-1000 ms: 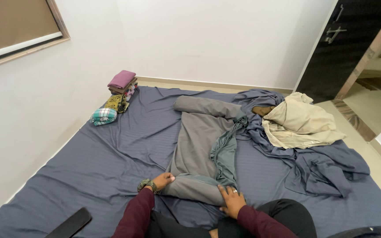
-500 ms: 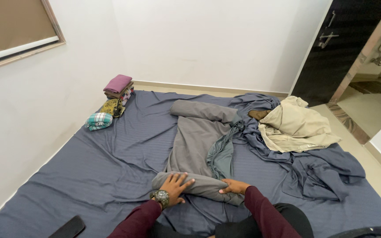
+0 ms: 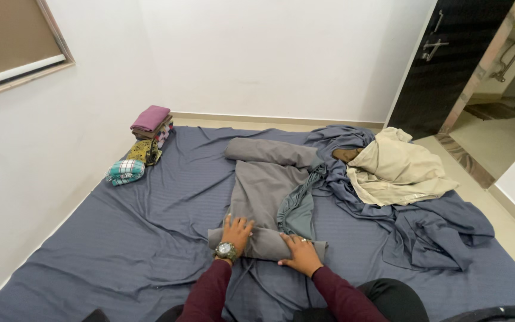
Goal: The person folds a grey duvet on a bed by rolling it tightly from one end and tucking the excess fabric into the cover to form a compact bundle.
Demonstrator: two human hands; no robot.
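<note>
A grey garment [image 3: 266,182] lies lengthwise on the dark blue bedsheet [image 3: 150,226], its near end folded over into a flat band. My left hand [image 3: 235,231], with a watch at the wrist, presses flat on the left part of that fold, fingers spread. On the right part of the fold rests my right hand [image 3: 299,253], palm down, with a ring on one finger. Both arms wear maroon sleeves.
A stack of folded clothes [image 3: 149,125] and a checked teal bundle [image 3: 124,171] sit by the left wall. A beige cloth [image 3: 394,170] lies on a crumpled blue sheet [image 3: 436,229] at the right. A dark door [image 3: 442,53] stands open behind.
The near end of the grey garment has been folded away from me. Both hands have moved forward and now press flat on the fold.
</note>
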